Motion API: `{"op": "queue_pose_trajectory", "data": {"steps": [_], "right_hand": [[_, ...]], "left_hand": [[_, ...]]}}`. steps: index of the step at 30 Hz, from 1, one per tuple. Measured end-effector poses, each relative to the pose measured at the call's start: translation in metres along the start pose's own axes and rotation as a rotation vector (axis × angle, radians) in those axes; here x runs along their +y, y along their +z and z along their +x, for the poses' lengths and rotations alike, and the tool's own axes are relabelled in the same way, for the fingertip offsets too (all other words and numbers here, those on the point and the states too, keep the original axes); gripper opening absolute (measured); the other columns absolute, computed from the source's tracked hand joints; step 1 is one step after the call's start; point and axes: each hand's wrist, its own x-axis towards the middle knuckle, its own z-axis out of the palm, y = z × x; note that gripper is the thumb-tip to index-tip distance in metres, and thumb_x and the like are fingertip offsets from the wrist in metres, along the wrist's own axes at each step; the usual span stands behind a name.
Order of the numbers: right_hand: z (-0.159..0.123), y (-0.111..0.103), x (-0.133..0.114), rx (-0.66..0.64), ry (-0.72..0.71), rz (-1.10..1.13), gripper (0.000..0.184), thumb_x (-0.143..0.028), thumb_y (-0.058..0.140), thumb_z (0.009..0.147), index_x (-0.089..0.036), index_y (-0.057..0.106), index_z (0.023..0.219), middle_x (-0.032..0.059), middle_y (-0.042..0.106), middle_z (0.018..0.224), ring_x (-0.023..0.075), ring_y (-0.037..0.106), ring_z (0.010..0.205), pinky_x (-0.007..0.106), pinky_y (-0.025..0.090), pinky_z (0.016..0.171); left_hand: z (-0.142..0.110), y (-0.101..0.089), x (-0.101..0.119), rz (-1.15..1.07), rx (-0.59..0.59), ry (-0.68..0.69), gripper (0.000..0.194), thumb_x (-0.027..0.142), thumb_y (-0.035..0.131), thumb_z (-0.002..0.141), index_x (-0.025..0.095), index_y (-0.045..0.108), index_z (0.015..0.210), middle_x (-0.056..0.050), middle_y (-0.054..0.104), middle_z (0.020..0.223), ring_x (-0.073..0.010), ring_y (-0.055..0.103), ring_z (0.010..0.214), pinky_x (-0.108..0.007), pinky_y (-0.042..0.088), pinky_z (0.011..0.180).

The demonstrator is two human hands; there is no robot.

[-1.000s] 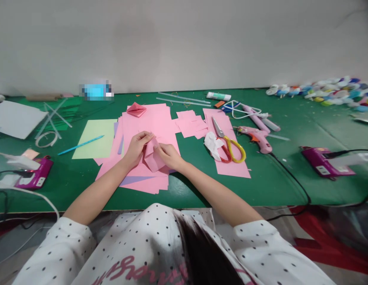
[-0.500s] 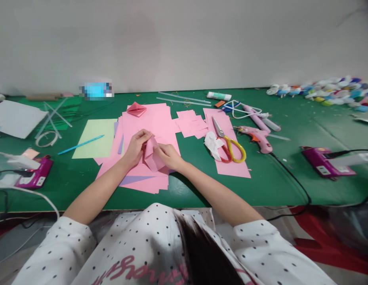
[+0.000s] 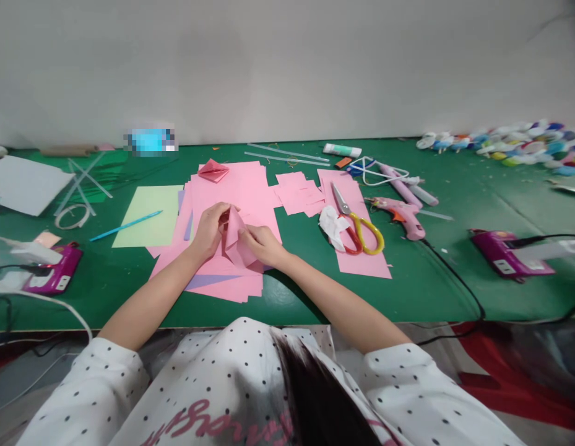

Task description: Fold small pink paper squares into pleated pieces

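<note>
A piece of pink paper, partly folded with creased flaps standing up, is held between both hands above a stack of pink sheets. My left hand pinches its upper left edge, fingers curled behind it. On the other side my right hand grips the paper between thumb and fingers. Behind the hands, a small folded pink paper piece lies on the stack. Small pink squares are spread right of the stack. The fingertips on the far side of the paper are hidden.
Scissors with red and yellow handles lie on a pink sheet at right, near a pink glue gun with a black cord. A glue stick is at the back. Left lie a blue pen, green paper and a purple power strip.
The paper's upper flap stands slightly more open and pointed, with the left fingers shifted a little along its edge. Both hands otherwise stay in place.
</note>
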Motion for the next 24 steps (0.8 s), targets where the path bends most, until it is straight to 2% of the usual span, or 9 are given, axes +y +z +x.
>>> {"op": "queue_pose_trajectory", "data": {"steps": [4, 9, 14, 20, 24], "right_hand": [[-0.0006, -0.0003, -0.0008, 0.002, -0.002, -0.004, 0.038, -0.046, 0.035, 0.096, -0.022, 0.039, 0.067, -0.003, 0.044, 0.057, 0.0123, 0.041, 0.055, 0.028, 0.029, 0.057], [-0.0004, -0.0007, -0.0029, 0.002, 0.003, -0.013, 0.037, -0.046, 0.035, 0.096, -0.023, 0.036, 0.066, -0.0034, 0.042, 0.056, 0.0122, 0.039, 0.054, 0.029, 0.028, 0.057], [0.0002, -0.0007, -0.0026, 0.003, -0.018, -0.018, 0.035, -0.044, 0.036, 0.096, -0.023, 0.037, 0.067, -0.0032, 0.043, 0.057, 0.0126, 0.039, 0.055, 0.029, 0.028, 0.058], [-0.001, -0.0007, -0.0009, 0.003, -0.011, -0.017, 0.036, -0.044, 0.036, 0.096, -0.023, 0.037, 0.067, -0.0034, 0.042, 0.057, 0.0127, 0.039, 0.055, 0.029, 0.027, 0.058], [-0.0006, 0.0003, -0.0005, 0.006, -0.008, -0.018, 0.035, -0.043, 0.037, 0.096, -0.023, 0.038, 0.067, -0.0033, 0.043, 0.057, 0.0126, 0.039, 0.055, 0.029, 0.028, 0.059]], "left_hand": [[0.0002, -0.0015, -0.0017, 0.056, -0.026, 0.004, 0.021, 0.038, 0.066, 0.081, 0.019, 0.069, 0.077, 0.0, 0.06, 0.076, -0.0112, 0.051, 0.066, -0.023, 0.041, 0.06], [0.0012, -0.0017, -0.0019, 0.041, -0.016, 0.021, 0.013, 0.028, 0.068, 0.078, 0.018, 0.065, 0.07, 0.001, 0.057, 0.072, -0.0107, 0.049, 0.064, -0.024, 0.04, 0.061], [0.0017, -0.0007, 0.0014, -0.03, -0.012, -0.023, 0.013, 0.024, 0.066, 0.078, 0.017, 0.064, 0.066, 0.0, 0.056, 0.071, -0.0108, 0.048, 0.063, -0.025, 0.038, 0.059], [0.0047, -0.0032, 0.001, -0.087, 0.002, 0.008, 0.022, 0.039, 0.066, 0.084, 0.019, 0.068, 0.075, -0.002, 0.06, 0.082, -0.0117, 0.052, 0.071, -0.023, 0.042, 0.063], [0.0041, -0.0055, 0.0022, -0.037, -0.043, -0.021, 0.022, 0.04, 0.068, 0.082, 0.018, 0.069, 0.077, -0.001, 0.056, 0.078, -0.0107, 0.05, 0.066, -0.023, 0.039, 0.058]]}}
